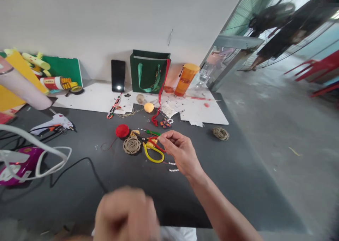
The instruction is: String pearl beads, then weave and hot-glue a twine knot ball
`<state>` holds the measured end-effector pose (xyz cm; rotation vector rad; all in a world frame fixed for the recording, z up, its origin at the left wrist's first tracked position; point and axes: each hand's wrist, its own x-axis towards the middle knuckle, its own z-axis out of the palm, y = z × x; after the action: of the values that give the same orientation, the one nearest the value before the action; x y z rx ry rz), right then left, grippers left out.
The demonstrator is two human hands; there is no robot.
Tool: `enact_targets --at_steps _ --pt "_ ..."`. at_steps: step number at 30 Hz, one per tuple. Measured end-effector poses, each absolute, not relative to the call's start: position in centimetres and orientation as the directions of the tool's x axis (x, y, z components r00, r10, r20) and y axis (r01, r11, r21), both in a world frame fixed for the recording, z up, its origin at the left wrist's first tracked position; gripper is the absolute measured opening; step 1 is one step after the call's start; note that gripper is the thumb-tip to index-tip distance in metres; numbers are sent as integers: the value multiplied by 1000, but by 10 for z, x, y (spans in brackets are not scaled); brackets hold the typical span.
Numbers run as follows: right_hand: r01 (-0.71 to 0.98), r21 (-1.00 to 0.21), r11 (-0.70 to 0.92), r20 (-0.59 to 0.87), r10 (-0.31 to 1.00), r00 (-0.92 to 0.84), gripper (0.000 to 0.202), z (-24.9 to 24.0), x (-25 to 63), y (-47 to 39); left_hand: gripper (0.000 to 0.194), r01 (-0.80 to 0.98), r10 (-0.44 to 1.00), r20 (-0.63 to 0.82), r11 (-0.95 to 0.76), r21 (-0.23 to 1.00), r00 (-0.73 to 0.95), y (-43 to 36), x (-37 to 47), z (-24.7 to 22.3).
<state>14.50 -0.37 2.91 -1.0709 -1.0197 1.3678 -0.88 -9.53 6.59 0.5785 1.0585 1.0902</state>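
My right hand (178,151) is raised over the dark table with thumb and fingertips pinched together; what they hold is too small to make out. Just behind it lie scissors (154,152) with yellow and red handles. Two short rows of silvery beads (173,170) show by the wrist, a thin red thread near them. My left hand (127,214), blurred and close to the camera, is curled closed, its contents hidden. Near the scissors are a red thread ball (122,130), a coiled grey-brown rosette (131,145) and a green-handled hook (153,132).
A glue gun (57,122) and cables lie left, beside a purple device (21,165). Along the wall stand a phone (118,76), a green gift bag (149,73) and an orange bottle (186,79). Another rosette (220,133) sits near the right edge. A person (293,25) is beyond.
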Motion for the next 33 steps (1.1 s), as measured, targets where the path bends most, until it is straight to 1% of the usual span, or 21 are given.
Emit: enact_targets --at_steps 2,3,4,5,6,7,10,13,17,20,22,25,29,31,33 --pt "-226 -974 -29 -32 999 12 22 34 145 -2 17 -484 910 -404 394 781 89 -61 -3 69" --pt "-216 -976 -12 -21 999 40 22 36 145 -2 15 -577 878 -467 436 691 104 -44 -3 67" --pt "-197 -980 3 -11 998 70 21 37 145 -3 17 -639 840 -529 472 607 119 -28 -3 63" --pt "-170 -985 14 -3 995 97 20 37 144 -3 22 -666 826 -555 470 579 101 -15 -4 57" --pt "-138 -990 20 3 993 119 20 36 144 -4 27 -665 824 -558 471 579 98 -5 -5 51" --pt "-107 -994 22 8 991 132 20 34 144 -5 28 -648 823 -552 496 578 137 3 -6 44" --pt "-35 -999 17 12 989 145 20 28 144 -9 22 -618 819 -527 540 571 228 10 -8 25" --pt "-3 -1000 10 9 989 146 21 22 144 -11 19 -577 804 -504 584 571 315 5 -8 15" --pt "-8 -1000 -7 -7 995 95 25 18 141 -14 15 -596 798 -471 598 536 377 1 -10 11" --pt "-13 -1000 -12 -13 998 54 26 17 138 -17 20 -606 787 -468 612 507 402 1 -12 10" --pt "-10 -1000 -20 -21 999 44 28 17 137 -18 20 -594 789 -468 611 523 399 1 -13 10" --pt "2 -999 -32 -32 999 43 29 18 137 -19 19 -557 804 -448 594 580 390 0 -14 7" --pt "-13 -998 -56 -56 998 26 28 19 138 -19 27 -472 819 -424 571 672 387 1 -14 2" --pt "-41 -997 -71 -71 997 2 27 19 137 -19 35 -456 803 -438 592 664 405 2 -14 2" --pt "-75 -993 -87 -85 996 -27 28 17 136 -19 38 -463 764 -460 642 611 453 3 -15 4"
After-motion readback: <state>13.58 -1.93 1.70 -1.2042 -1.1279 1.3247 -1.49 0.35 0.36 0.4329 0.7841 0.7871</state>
